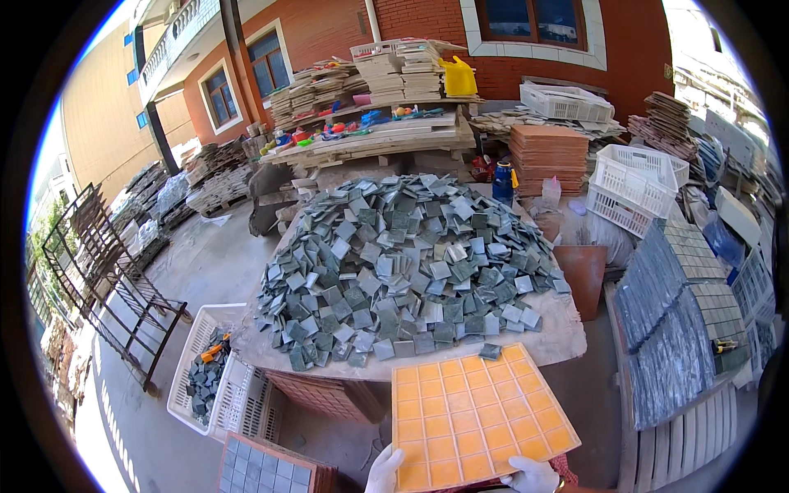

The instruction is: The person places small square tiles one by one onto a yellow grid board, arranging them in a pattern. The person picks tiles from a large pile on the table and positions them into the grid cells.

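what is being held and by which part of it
An orange grid tray: the left hand holds its left edge by the near corner, the right hand its near edge, toward the right.

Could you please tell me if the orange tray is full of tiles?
No, the orange tray shows bare squares, with one grey tile at its far edge.

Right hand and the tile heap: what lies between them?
In the head view, the orange gridded panel lies between, with one loose tile at its far edge, then a narrow strip of tabletop before the heap.
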Available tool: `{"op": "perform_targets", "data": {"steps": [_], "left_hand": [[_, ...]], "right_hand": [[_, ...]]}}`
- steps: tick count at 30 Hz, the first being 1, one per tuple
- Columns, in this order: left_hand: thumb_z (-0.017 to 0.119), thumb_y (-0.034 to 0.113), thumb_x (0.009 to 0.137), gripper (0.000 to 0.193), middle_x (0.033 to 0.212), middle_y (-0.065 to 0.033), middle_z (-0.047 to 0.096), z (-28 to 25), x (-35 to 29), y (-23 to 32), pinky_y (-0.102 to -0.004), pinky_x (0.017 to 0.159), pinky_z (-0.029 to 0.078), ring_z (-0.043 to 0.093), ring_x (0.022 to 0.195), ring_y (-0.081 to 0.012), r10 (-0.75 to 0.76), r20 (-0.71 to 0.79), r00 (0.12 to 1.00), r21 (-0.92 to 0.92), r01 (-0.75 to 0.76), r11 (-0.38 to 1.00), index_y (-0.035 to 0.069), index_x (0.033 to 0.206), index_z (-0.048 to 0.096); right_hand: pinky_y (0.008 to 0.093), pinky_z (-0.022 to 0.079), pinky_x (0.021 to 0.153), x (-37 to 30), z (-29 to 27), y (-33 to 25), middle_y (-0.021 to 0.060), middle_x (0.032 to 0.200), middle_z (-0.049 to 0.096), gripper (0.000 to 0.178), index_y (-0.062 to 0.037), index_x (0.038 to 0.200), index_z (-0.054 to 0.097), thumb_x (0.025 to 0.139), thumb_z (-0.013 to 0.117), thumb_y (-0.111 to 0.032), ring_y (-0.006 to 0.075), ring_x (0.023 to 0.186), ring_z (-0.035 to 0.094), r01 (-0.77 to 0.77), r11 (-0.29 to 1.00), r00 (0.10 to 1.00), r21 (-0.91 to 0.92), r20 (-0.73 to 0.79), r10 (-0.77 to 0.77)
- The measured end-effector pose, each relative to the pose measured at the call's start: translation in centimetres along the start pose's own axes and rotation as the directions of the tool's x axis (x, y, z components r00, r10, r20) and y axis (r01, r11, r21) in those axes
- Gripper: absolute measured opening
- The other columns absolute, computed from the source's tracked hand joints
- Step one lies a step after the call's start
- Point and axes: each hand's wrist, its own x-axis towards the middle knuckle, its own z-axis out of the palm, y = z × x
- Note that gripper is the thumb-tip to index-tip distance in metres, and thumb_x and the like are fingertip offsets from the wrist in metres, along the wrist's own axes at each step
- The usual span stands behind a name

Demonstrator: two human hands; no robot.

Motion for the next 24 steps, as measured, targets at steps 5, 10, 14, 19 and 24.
{"op": "perform_targets", "data": {"steps": [5,10,14,19,24], "left_hand": [[0.050,0.007,0.093,0.039,0.119,-0.0073,0.062,-3.8,3.5,-3.5,-0.0315,0.091,0.050,0.060,0.107,-0.0183,0.177,-0.083,0.981,0.203,-0.157,0.966,0.000,0.131,0.050],[0.054,0.005,0.090,0.037,0.115,-0.0061,0.062,-5.5,6.4,-3.5,-0.0298,0.092,0.047,0.058,0.105,-0.0160,0.217,-0.008,0.976,0.233,-0.210,0.950,-0.001,0.126,0.054],[0.057,0.006,0.086,0.044,0.124,-0.0114,0.060,-7.8,7.4,-4.4,-0.0315,0.098,0.042,0.057,0.111,-0.0208,0.201,0.035,0.979,0.452,-0.195,0.870,-0.004,0.128,0.052],[0.066,0.039,0.082,0.059,0.123,-0.0217,0.058,-1.1,6.5,5.6,-0.0417,0.093,0.046,0.056,0.113,-0.0367,0.349,-0.099,0.932,0.993,0.071,0.092,-0.002,0.124,0.054],[0.067,0.047,0.081,0.083,0.145,-0.0219,0.039,-0.6,19.1,10.9,-0.0518,0.111,0.026,0.033,0.136,-0.0387,0.680,0.399,0.616,0.910,-0.171,-0.379,-0.001,0.141,0.037]], "right_hand": [[0.0312,0.050,0.062,3.0,-1.8,-0.1,0.0074,0.087,0.065,0.021,-0.0060,0.106,0.060,0.090,0.065,-0.018,0.0205,0.072,0.060,-0.219,0.962,0.970,-0.160,-0.139,0.198],[0.0216,0.045,0.046,6.7,-6.3,1.0,0.0066,0.080,0.062,0.036,-0.0014,0.110,0.057,0.094,0.061,-0.033,0.0152,0.062,0.057,-0.580,0.799,0.805,0.159,-0.038,0.592],[0.0195,0.041,0.044,4.9,-5.2,-3.4,0.0045,0.084,0.061,0.045,-0.0030,0.112,0.056,0.088,0.067,-0.039,0.0119,0.062,0.056,-0.858,0.429,0.503,0.284,0.286,0.816],[0.0323,0.053,0.082,7.1,-3.0,-12.0,0.0180,0.118,0.060,0.048,0.0069,0.138,0.039,0.101,0.045,-0.023,0.0232,0.104,0.062,-0.516,0.818,0.732,-0.254,0.365,0.575],[0.0385,0.045,0.098,21.4,2.0,-18.6,0.0169,0.128,0.055,0.055,-0.0046,0.133,0.047,0.088,0.064,-0.032,0.0324,0.116,0.056,0.403,-0.311,0.742,-0.861,0.506,-0.440]]}}
